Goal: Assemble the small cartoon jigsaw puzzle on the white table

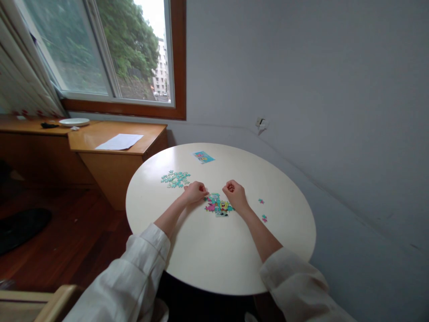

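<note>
A partly joined jigsaw puzzle (217,207) with colourful cartoon figures lies on the round white table (214,259). My left hand (196,192) is closed in a pinch at its upper left edge; whatever the fingertips hold is too small to make out. On the other side, my right hand (235,193) is curled into a loose fist just above the puzzle's right edge, with nothing visible in it. Left of my left hand lies a pile of loose puzzle pieces (176,179), mostly pale green.
A small blue picture card (203,157) lies near the table's far edge. To the right are a teal puzzle piece (261,201) and some pink and teal pieces (264,218). A wooden desk (117,163) with paper (119,141) stands at the left, below a window.
</note>
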A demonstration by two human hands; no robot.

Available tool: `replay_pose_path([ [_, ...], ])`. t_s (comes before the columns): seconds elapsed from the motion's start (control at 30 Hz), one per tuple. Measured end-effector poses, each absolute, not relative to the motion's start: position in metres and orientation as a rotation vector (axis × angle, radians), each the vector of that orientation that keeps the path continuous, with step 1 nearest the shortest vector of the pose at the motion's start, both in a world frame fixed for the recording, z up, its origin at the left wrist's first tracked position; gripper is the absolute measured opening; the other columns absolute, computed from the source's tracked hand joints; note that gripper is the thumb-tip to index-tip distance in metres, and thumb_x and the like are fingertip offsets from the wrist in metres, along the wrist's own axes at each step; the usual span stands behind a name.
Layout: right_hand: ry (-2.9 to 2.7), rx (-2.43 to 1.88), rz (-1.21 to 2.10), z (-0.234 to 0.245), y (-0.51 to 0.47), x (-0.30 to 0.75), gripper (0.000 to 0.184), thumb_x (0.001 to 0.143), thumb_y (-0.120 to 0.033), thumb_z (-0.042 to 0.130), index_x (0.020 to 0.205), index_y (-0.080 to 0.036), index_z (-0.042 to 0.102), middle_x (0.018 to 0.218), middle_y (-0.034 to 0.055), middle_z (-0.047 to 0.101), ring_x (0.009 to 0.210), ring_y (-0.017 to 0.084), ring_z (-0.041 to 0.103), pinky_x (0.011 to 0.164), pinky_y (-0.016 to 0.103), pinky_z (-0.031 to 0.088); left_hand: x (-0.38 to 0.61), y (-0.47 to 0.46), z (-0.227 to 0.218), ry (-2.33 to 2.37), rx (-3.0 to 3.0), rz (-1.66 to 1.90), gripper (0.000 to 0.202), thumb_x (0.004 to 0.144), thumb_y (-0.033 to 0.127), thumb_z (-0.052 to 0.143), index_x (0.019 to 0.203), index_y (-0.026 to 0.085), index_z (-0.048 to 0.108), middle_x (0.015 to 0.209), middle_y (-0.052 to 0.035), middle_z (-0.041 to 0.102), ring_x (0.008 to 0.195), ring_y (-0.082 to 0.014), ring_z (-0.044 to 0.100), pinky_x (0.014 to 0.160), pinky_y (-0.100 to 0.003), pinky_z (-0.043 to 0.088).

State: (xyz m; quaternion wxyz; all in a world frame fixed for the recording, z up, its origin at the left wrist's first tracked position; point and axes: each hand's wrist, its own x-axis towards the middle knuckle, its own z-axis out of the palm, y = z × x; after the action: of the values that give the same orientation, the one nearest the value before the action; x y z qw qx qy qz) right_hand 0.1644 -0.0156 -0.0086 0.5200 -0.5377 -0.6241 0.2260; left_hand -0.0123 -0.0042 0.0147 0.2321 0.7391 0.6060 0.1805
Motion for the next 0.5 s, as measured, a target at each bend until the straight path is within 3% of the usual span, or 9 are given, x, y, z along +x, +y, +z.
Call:
replay_pose_path([
  [0.5,-1.458,-1.271,0.504,-0.0067,-0.0164,0.1638,0.010,0.063,-0.027,0.051,0.060,-0.021,0.044,0.049,-0.0062,0.041,0.046,0.009,0.039,0.045,0.021,0.033,-0.0125,-0.0035,0.0147,1.686,2.022,0.517,0.016,0.073,0.029,0.057,0.068,0.015,0.062,0.070,-0.0033,0.066,0.074,-0.0194,0.057,0.081,-0.039,0.037],
])
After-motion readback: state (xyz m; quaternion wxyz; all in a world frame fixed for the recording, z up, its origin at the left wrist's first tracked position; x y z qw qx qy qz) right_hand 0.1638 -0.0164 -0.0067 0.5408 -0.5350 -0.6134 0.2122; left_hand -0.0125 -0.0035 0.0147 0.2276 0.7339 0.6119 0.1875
